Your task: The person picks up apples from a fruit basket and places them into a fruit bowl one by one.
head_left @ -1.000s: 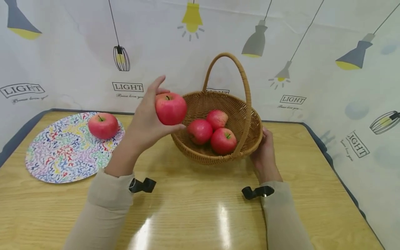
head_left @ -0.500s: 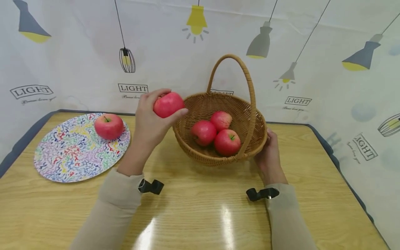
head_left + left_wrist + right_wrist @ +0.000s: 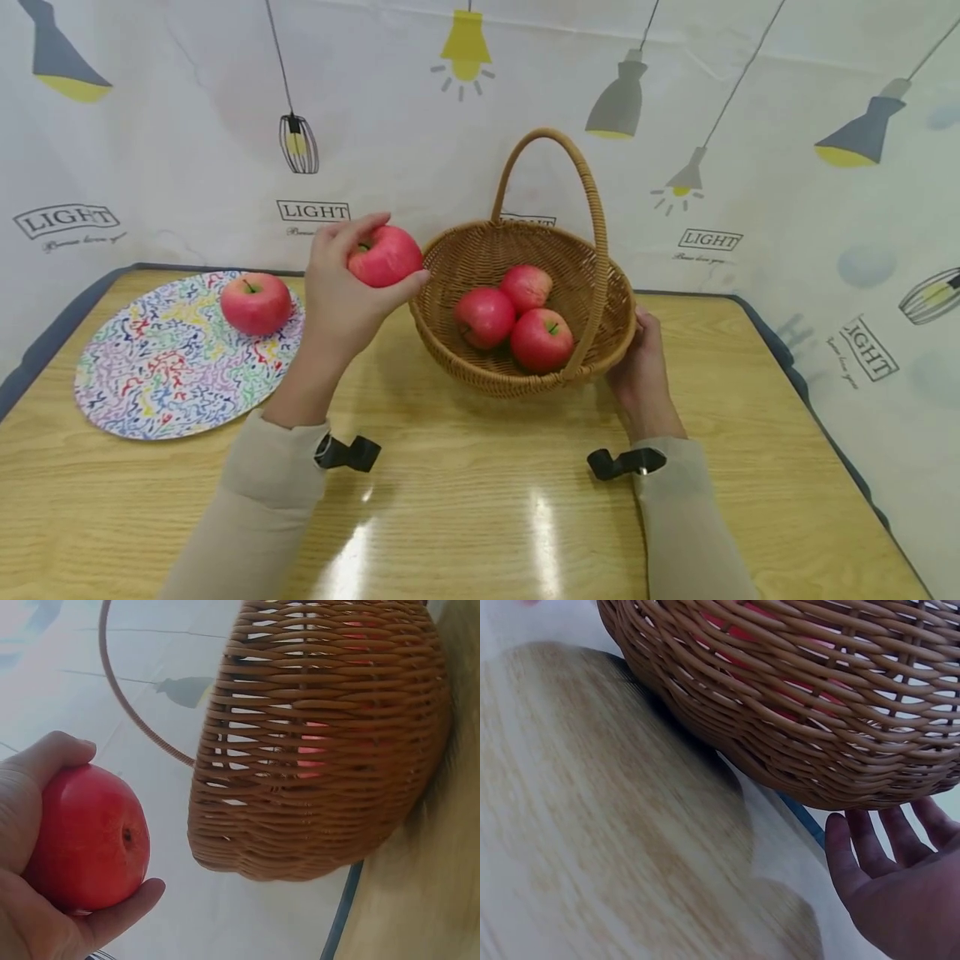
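Note:
My left hand (image 3: 335,292) grips a red apple (image 3: 392,258) in the air, just left of the wicker basket (image 3: 468,377). Its fingers curl over the top and the thumb runs below. The left wrist view has this apple's dark blossom end facing the basket. Three more red apples lie in the basket, one with its stem up (image 3: 542,340). My right hand (image 3: 645,379) rests against the basket's right side; in the right wrist view its fingers (image 3: 866,844) reach the wicker nearly straight, the tips partly hidden.
A flat round plate (image 3: 153,375) with a colourful squiggle pattern lies on the wooden table (image 3: 465,500) at left. One red apple (image 3: 257,305) sits on it. The basket's tall arched handle (image 3: 592,208) rises above the rim. Behind stands a lamp-printed cloth backdrop (image 3: 375,108).
The left hand has drawn the apple slightly left, away from the basket's rim, and tipped it so its stem points left. The fingers have closed over it. The right hand has stayed at the basket.

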### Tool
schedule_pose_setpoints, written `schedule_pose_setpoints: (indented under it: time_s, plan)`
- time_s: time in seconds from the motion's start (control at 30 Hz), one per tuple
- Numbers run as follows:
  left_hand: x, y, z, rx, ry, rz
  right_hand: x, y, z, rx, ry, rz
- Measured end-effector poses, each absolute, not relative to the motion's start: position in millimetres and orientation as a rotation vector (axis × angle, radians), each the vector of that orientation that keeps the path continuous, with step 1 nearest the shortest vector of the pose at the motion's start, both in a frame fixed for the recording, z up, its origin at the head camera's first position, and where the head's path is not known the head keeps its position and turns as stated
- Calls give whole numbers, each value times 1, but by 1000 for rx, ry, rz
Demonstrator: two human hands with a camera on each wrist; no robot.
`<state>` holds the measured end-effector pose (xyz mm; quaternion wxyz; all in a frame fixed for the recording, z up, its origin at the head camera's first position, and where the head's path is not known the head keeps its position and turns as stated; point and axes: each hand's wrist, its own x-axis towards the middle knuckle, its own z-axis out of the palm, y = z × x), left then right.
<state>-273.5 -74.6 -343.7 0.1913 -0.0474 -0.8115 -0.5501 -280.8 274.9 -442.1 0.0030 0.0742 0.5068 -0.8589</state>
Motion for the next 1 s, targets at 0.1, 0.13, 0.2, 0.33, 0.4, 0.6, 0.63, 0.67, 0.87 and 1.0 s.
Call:
schedule_pose_setpoints:
  time_s: [0.1,0.13,0.2,0.33,0.4,0.6,0.63,0.67,0.87,1.0]
  plan:
    - [-270,-78,-344,-114,-2318,-1505,-281,275,-442,235,1590,-2692]
    - [-269,-79,-344,-110,-2321,-1491,-281,274,-442,232,1599,-2688]
    - [-268,-82,-344,-100,-2318,-1470,-281,274,-443,230,1615,-2679]
    - [-266,-84,-343,-97,-2316,-1459,-281,273,-444,232,1616,-2684]
    - [-264,-85,-344,-104,-2322,-1459,-281,273,-445,245,1610,-2690]
    - [-260,-95,-346,-89,-2303,-1431,-279,276,-446,245,1630,-2673]
    - [-259,-97,-346,-80,-2302,-1428,-279,276,-446,242,1633,-2668]
    - [-258,-100,-347,-70,-2305,-1424,-280,276,-446,240,1633,-2666]
    - [-252,-118,-348,-15,-2343,-1382,-280,276,-445,251,1643,-2651]
    - [-250,-126,-348,29,-2362,-1357,-281,276,-444,256,1632,-2649]
